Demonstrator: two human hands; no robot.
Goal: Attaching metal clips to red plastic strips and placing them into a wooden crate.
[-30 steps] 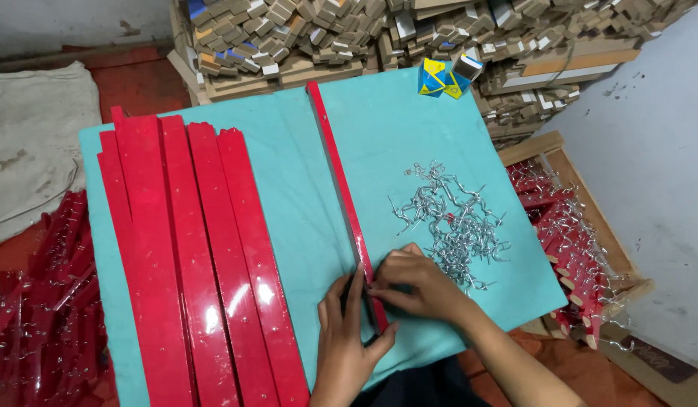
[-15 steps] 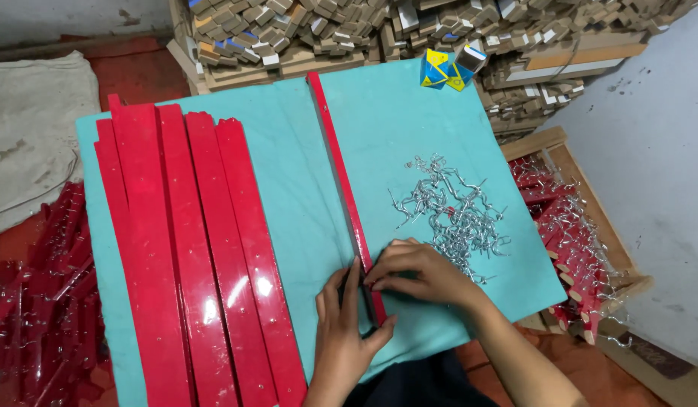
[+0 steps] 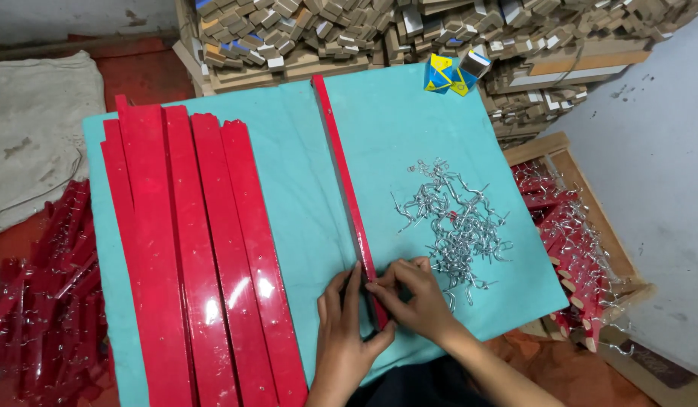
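Observation:
A long narrow red strip (image 3: 343,173) lies down the middle of a teal board (image 3: 409,128). My left hand (image 3: 344,332) lies flat against the strip's near end, fingers pressed along its left side. My right hand (image 3: 411,295) pinches at the strip from the right, fingertips at its edge; something small may be between the fingers, but I cannot see it. A heap of silver metal hooks (image 3: 458,218) lies just right of the strip, close to my right hand.
Several wide red strips (image 3: 191,249) lie side by side on the board's left half. More red pieces are piled on the floor at left (image 3: 40,301). A wooden crate (image 3: 583,226) with hooked red pieces stands at right. Stacked small boxes (image 3: 349,30) line the back, with a blue-yellow box (image 3: 447,75).
My hands stay at the strip's near end; the right hand's fingers have shifted slightly along the strip. The view has drifted a little.

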